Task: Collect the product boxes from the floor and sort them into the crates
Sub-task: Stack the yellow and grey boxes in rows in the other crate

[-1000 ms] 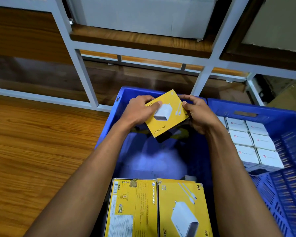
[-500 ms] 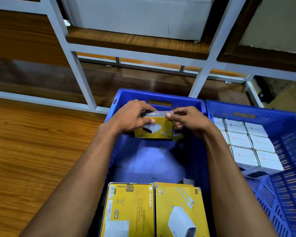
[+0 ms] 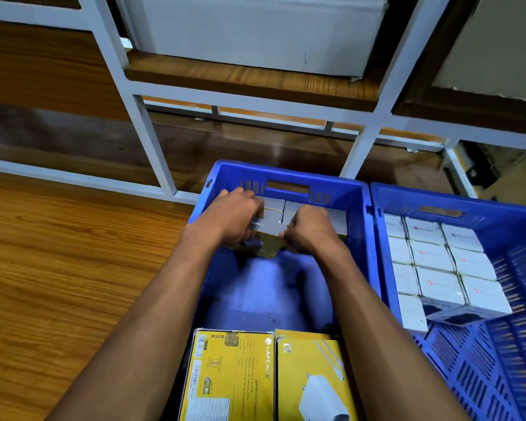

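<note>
Reaching forward with both bare forearms, you are working at the far end of the left blue crate (image 3: 286, 173), which is sitting on the wood floor (image 3: 58, 253) against the white shelf frame (image 3: 152, 141). Your left hand (image 3: 234, 218) is lying knuckles-up with its fingers curled down over the left end of a yellow charger box (image 3: 268, 241), gripping it. That box is standing on edge, its grey top face showing between your hands, and it is pressing against a row of like boxes (image 3: 286, 208) along the crate's far wall; I am counting at least two grey tops there, and the rest is hidden behind your hands. Your right hand (image 3: 312, 230) is mirroring the left, fingers curled over the box's right end and holding it.

Nearer to you, two more yellow boxes are lying flat side by side in the near end of the same crate: the label-side box (image 3: 230, 378) on the left, the picture-side box (image 3: 312, 375) touching it on the right.

Further right, the second blue crate (image 3: 498, 360) is standing just beside the first, and it is holding white boxes (image 3: 438, 262) packed in a tight grid; eleven tops are showing.
</note>
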`<control>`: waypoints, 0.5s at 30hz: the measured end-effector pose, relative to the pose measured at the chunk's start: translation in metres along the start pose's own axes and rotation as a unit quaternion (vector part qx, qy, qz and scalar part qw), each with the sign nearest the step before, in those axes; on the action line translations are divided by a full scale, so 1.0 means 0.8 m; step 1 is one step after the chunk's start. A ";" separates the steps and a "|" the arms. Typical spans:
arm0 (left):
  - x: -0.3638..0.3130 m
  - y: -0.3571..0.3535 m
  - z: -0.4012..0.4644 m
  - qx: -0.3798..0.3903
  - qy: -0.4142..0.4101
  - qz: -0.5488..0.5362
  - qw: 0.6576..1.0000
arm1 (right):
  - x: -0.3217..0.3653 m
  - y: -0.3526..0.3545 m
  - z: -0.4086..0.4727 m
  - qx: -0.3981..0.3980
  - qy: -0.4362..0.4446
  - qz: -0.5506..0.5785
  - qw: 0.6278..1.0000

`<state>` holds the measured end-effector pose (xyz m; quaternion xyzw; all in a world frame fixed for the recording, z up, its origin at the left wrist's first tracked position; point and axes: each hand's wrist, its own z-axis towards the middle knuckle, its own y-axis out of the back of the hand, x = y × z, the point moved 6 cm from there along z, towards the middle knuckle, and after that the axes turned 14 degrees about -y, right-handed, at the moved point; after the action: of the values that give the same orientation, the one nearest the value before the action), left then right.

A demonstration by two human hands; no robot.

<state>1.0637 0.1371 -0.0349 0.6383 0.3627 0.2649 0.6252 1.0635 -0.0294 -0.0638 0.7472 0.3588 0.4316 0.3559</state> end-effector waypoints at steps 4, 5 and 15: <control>0.005 -0.006 -0.005 0.017 0.057 -0.040 0.997 | 0.012 -0.012 -0.001 -0.004 0.007 -0.012 1.000; 0.005 -0.006 -0.005 0.018 0.066 -0.036 0.997 | 0.014 -0.012 -0.003 -0.010 0.009 -0.015 1.000; 0.012 -0.005 -0.005 -0.031 0.090 -0.025 0.995 | 0.016 -0.010 -0.002 -0.029 0.013 -0.033 0.999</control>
<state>1.0661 0.1470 -0.0400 0.5831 0.4246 0.3164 0.6160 1.0647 -0.0140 -0.0650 0.7187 0.3756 0.4394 0.3865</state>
